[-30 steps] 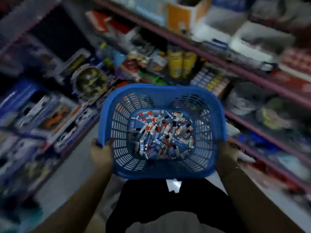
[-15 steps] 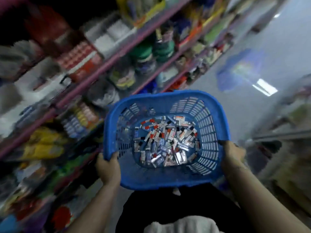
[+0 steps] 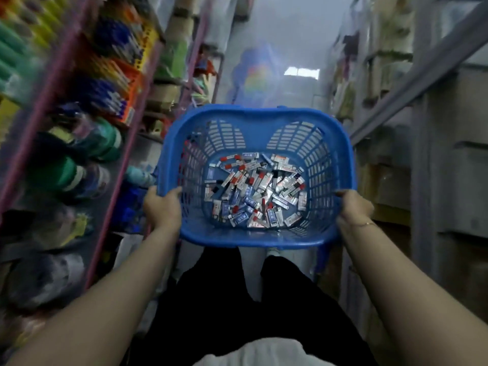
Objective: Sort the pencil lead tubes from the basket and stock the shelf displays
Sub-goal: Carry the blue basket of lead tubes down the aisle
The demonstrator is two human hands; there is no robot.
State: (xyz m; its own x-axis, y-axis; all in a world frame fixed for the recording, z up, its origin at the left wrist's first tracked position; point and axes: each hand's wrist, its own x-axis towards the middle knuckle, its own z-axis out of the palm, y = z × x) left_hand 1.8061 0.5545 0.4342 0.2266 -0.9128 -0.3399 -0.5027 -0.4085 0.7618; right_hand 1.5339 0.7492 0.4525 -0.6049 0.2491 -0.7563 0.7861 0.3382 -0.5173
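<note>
Blue slotted basket (image 3: 253,235) of pencil lead tubes (image 3: 254,191), gripped at both side rims.
Left hand (image 3: 162,207) and right hand (image 3: 353,208) curl over its rim; tubes heaped on its floor, labels unreadable; flanking shelves (image 3: 111,143) blurred.

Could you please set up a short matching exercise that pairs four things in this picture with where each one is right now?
Things
1. left hand
2. right hand
3. pencil lead tubes
4. bracelet

Places
A. heaped on the floor of the blue basket
B. gripping the basket's rim on the side next to the pink-framed shelves
C. round the wrist of the arm on the grey-shelf side
D. gripping the basket's rim on the side next to the grey shelves

Pairs: 1-B, 2-D, 3-A, 4-C
</note>
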